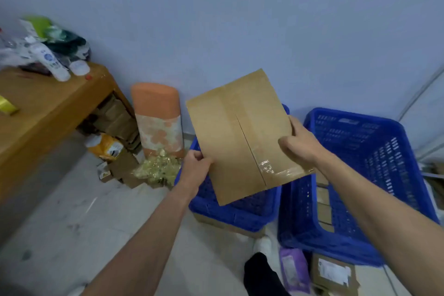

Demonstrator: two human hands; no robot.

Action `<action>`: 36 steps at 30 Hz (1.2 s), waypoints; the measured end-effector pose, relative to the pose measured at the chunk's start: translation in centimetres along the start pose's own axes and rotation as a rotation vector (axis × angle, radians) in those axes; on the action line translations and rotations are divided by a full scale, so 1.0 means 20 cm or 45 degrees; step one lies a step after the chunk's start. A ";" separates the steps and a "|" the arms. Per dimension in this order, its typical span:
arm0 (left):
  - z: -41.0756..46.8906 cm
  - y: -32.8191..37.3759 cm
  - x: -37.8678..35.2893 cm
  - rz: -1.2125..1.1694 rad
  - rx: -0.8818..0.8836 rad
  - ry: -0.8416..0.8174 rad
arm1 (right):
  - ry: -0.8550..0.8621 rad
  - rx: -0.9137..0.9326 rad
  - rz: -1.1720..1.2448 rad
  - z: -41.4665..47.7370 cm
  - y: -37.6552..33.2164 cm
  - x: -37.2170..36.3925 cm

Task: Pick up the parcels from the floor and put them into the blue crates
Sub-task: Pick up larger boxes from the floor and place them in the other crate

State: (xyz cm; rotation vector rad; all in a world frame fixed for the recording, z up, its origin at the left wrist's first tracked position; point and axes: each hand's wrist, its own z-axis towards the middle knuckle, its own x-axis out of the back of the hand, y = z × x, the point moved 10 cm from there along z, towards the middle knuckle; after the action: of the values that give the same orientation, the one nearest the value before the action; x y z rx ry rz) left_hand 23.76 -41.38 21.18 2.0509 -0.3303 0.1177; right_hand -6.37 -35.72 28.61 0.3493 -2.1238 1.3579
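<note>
Fingers [295, 125] of our left hand [195, 168] and right hand [300, 144] grip the cardboard parcel [240, 134], partly screening the blue crate [240, 214] beneath them; orange roll [158, 118] leftward.

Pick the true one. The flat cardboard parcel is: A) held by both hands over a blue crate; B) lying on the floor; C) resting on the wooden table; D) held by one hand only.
A: the left hand and right hand grip opposite edges of the cardboard parcel above the left blue crate.
</note>
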 end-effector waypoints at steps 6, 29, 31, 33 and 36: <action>0.25 -0.23 -0.16 -0.111 0.284 0.137 | -0.190 0.054 -0.259 0.58 0.08 -0.14; 0.46 -1.13 -0.61 -0.783 1.295 -0.008 | -0.728 -0.008 -0.753 1.25 0.61 -1.21; 0.49 -1.20 -0.64 -0.803 1.336 0.028 | -0.747 -0.032 -0.787 1.29 0.70 -1.30; 0.53 -1.25 -0.67 -0.815 1.376 0.094 | -0.755 -0.058 -0.788 1.33 0.76 -1.37; 0.61 -1.32 -0.71 -0.787 1.410 0.166 | -0.757 -0.086 -0.777 1.40 0.88 -1.46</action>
State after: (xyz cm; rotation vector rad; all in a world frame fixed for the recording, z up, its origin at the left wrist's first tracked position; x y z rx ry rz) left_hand 16.90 -37.55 -10.27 3.1036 0.6051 0.0495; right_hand -1.62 -55.51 -10.52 1.3831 -2.2132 0.8789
